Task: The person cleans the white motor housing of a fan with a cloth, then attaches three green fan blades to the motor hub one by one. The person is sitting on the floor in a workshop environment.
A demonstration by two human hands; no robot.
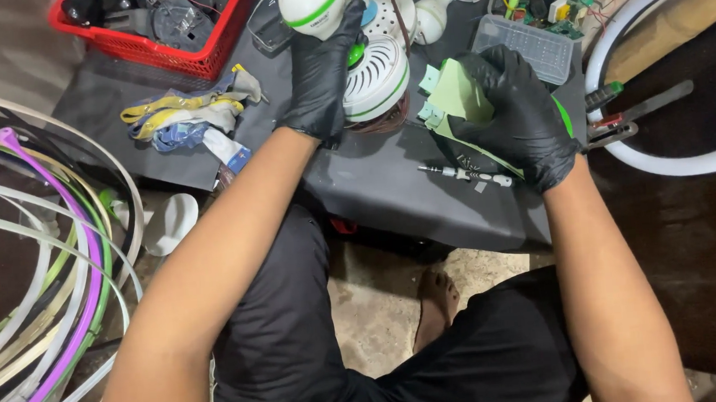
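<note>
Left hand (322, 77), black-gloved, closed over the vented white motor cap (376, 78), steadying it against the bench; white-and-green housing (311, 4) just past its fingertips. Right hand (520, 114) wrapped around a pale green part (458, 100), tilted toward the wearer, likely to expose its underside. Screwdriver bit (465, 173) lies just below that hand, within easy reach. Red basket (197, 57) far left of left hand.
</note>
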